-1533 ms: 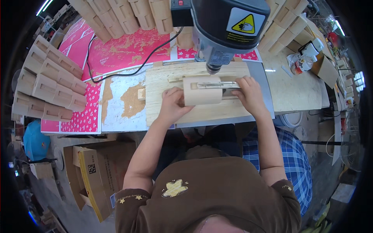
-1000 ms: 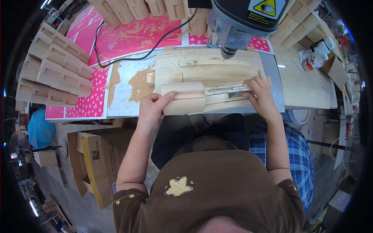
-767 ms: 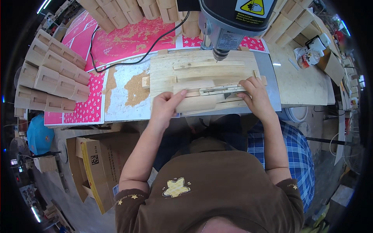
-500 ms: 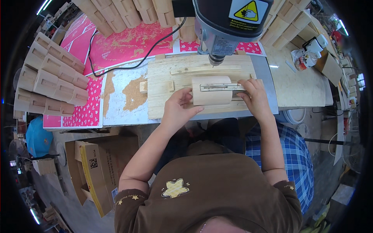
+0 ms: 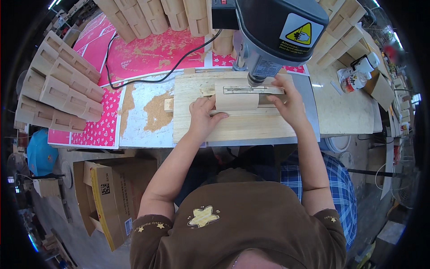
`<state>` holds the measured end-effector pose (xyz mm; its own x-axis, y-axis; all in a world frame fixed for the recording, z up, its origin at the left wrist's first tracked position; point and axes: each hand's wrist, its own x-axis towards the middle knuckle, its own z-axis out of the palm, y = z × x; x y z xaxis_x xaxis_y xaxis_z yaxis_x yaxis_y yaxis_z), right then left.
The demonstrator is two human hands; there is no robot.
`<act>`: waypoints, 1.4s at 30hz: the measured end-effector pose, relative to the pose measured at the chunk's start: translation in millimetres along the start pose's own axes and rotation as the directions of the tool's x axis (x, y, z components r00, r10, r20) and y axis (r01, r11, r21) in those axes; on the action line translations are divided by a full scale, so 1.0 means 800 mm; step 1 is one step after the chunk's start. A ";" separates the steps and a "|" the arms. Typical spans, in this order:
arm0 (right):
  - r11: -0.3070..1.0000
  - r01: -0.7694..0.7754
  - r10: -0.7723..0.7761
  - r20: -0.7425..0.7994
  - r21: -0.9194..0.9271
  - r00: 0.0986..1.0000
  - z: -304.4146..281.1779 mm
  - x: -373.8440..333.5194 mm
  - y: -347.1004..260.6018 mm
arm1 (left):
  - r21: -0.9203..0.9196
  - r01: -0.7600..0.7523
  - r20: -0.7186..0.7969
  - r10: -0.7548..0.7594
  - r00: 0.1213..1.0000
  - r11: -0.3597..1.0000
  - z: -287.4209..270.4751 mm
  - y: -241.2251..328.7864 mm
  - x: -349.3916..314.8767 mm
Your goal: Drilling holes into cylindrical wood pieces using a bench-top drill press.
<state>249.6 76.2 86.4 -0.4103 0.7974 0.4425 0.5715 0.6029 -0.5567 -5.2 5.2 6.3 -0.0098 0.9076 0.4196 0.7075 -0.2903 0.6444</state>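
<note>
A pale wooden cylinder [image 5: 236,102] lies on its side on a wooden board [image 5: 210,127], under the chuck [image 5: 256,81] of a drill press [image 5: 273,40]. Along its top runs a slotted metal template [image 5: 244,90] that sticks out past the right end. My left hand [image 5: 204,117] is closed on the cylinder's left end, thumb at the near side. At the other end, my right hand [image 5: 290,102] pinches the protruding template between thumb and fingers. The chuck hides part of the template's far edge, and whether the drill bit touches it I cannot tell.
Stacked wooden cylinders with rectangular recesses stand left [image 5: 67,87] and along the back [image 5: 154,18]. A black cable [image 5: 165,74] crosses the sawdust-strewn pink sheet [image 5: 148,51]. A small wood block [image 5: 169,105] sits left of the board. White bottles [image 5: 356,74] stand at right; a cardboard box [image 5: 118,193] is below left.
Both hands have pushed the cylinder and template away from me, beneath the drill chuck. The view has also shifted slightly.
</note>
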 end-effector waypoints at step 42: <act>0.998 -0.027 -0.001 -0.442 -0.056 0.897 -0.133 0.169 -0.080 | -0.031 -0.088 0.010 0.089 0.996 0.996 0.037 0.024 0.017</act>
<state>233.4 142.7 257.0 -0.0545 0.7041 0.7080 0.6212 0.5790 -0.5280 29.4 20.9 5.6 0.0601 0.8814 0.4686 0.6832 -0.3786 0.6244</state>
